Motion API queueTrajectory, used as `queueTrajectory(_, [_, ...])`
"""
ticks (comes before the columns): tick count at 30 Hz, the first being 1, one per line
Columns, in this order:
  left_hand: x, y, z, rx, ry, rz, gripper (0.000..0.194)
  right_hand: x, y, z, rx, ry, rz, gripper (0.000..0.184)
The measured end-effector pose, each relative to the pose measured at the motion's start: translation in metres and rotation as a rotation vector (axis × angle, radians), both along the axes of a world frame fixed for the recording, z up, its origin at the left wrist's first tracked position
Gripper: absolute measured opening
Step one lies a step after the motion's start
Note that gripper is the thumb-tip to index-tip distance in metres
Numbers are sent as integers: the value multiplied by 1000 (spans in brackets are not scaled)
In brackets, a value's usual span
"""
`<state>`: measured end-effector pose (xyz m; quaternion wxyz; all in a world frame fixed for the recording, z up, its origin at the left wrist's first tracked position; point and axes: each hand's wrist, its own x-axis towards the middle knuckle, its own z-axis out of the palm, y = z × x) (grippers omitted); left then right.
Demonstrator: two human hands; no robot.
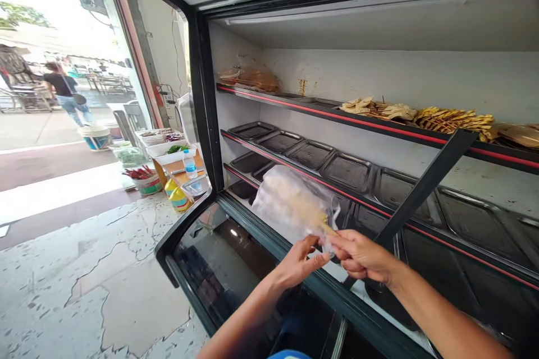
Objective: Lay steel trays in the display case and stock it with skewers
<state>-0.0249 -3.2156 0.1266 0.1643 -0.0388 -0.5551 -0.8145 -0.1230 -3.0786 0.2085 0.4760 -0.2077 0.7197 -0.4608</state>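
A clear plastic bag (280, 199) surrounds pale yellowish food on wooden skewers (327, 228), held in front of the display case's lower shelves. My right hand (360, 253) is closed around the stick ends where they come out at the bag's near end. Just left of it, my left hand (301, 262) has its thumb and fingers apart, with the fingertips at the bag's loose edge. Whether those fingertips press on the plastic is hard to see. The food inside is blurred by the bag.
Metal trays (347, 171) line the middle shelf of the display case. On the top shelf lie yellow skewered pieces (455, 119) and a bagged bundle (252, 77). A dark strut (425, 185) crosses the opening. A water bottle (189, 164) stands on a side table. A person (65, 92) is outside.
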Motion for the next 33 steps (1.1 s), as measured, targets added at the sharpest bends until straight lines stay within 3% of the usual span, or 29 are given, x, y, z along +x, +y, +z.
queueTrajectory(3, [3,-7,-10,54,19,110,39,-18,25,18,-96,-141,-38,41])
queueTrajectory(6, [-4,-19,-25,443,-26,414,48,-27,46,30,-119,-189,-51,43])
queueTrajectory(7, [-7,-25,-28,542,-37,462,54,-27,51,32,-117,-197,-52,44])
queueTrajectory(9, [-16,-36,-31,668,-50,447,74,-25,57,34,-94,-195,-52,44])
queueTrajectory(12, [-31,-44,-26,685,0,297,92,-16,57,35,-12,-159,-53,42])
queueTrajectory(14, [-41,-41,-20,669,33,238,83,-11,53,35,62,-118,-44,37])
queueTrajectory(19, [-53,-33,-18,784,-146,311,36,-5,48,42,195,46,-41,28])
queueTrajectory(24, [-53,-40,-41,849,-232,238,23,-5,53,62,336,168,-42,30])
queueTrajectory(27, [-55,-36,-53,844,-274,244,21,-1,50,71,403,116,1,33])
queueTrajectory(33, [-47,-10,-47,831,-248,180,23,1,32,68,380,65,-73,34])
